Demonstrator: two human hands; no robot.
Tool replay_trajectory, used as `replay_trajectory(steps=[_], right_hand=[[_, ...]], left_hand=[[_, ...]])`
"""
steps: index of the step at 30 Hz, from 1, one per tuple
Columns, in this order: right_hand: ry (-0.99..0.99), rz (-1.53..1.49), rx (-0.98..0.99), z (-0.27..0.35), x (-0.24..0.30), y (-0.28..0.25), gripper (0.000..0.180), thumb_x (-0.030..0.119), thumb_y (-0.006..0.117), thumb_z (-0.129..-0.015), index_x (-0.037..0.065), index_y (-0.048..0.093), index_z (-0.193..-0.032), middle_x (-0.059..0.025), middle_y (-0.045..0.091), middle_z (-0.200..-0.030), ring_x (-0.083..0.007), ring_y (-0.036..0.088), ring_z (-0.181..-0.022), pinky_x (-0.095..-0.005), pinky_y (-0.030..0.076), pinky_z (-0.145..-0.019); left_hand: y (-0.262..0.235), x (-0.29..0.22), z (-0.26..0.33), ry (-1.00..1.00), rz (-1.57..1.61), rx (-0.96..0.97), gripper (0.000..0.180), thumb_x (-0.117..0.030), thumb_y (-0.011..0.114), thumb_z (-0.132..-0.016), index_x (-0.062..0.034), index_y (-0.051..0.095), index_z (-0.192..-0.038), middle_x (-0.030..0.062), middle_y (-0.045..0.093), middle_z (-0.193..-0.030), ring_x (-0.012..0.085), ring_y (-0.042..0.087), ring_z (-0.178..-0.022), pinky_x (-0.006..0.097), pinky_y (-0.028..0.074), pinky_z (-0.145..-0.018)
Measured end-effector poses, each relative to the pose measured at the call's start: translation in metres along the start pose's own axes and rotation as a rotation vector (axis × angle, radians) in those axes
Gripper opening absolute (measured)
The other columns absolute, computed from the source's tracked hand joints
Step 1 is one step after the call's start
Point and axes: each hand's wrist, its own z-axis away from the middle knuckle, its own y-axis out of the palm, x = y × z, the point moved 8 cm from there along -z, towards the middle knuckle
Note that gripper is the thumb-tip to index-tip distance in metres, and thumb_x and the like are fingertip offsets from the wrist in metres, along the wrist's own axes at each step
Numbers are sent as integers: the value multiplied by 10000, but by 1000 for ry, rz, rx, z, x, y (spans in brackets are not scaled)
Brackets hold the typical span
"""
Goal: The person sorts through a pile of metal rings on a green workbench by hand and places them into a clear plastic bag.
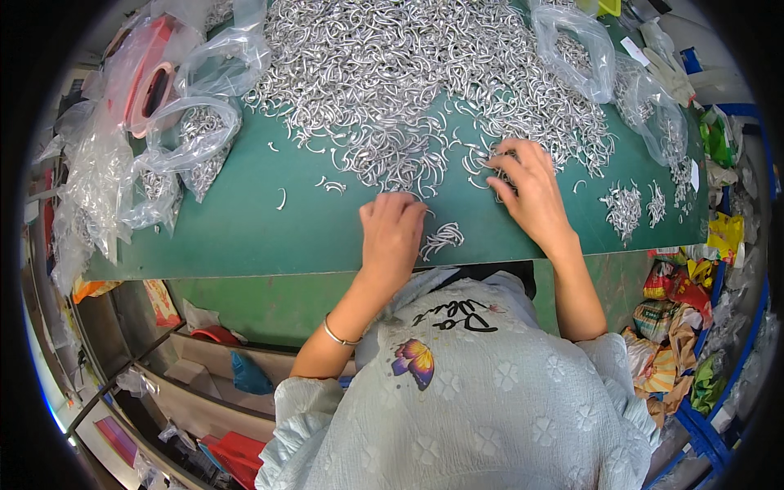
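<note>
A large heap of small curved silver metal pieces (392, 65) covers the far half of the green table (269, 237). At the heap's near edge is my left hand (390, 233), its fingers bent down and pressed together; what is under the fingertips is hidden. Just right of it, near the table edge, lies a small separate cluster of the curved pieces (443, 238). My right hand (531, 184) reaches over the heap's right near edge. Its fingers are curved and apart, with the thumb away from them, and the fingertips are close to loose pieces.
Clear plastic bags with silver pieces (204, 147) stand at the left, beside a pink-red plastic item (151, 94). More clear bags (576, 49) are at the far right. Small piles (623, 211) lie on the right. Below are drawers (212, 367) and a blue rack (702, 433) with colourful packages.
</note>
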Motion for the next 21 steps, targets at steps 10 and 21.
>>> replay_trajectory(steps=[10, 21], right_hand=[[-223, -117, 34, -9, 42, 32, 234, 98, 727, -744, 72, 635, -958, -83, 555, -1120, -290, 516, -1099, -409, 400, -922], [-107, 16, -33, -5, 14, 8, 184, 19, 675, -737, 53, 611, -906, -88, 556, -1090, -280, 502, -1102, -420, 362, -937]], left_hand=[[-28, 32, -7, -154, -100, -209, 285, 31, 693, -740, -108, 651, -985, 50, 567, -1017, 237, 526, -949, 376, 355, -813], [-4, 10, -2, -88, -154, 27, 307, 15, 634, -778, -112, 669, -1054, 61, 528, -1235, 303, 478, -1090, 428, 343, -907]])
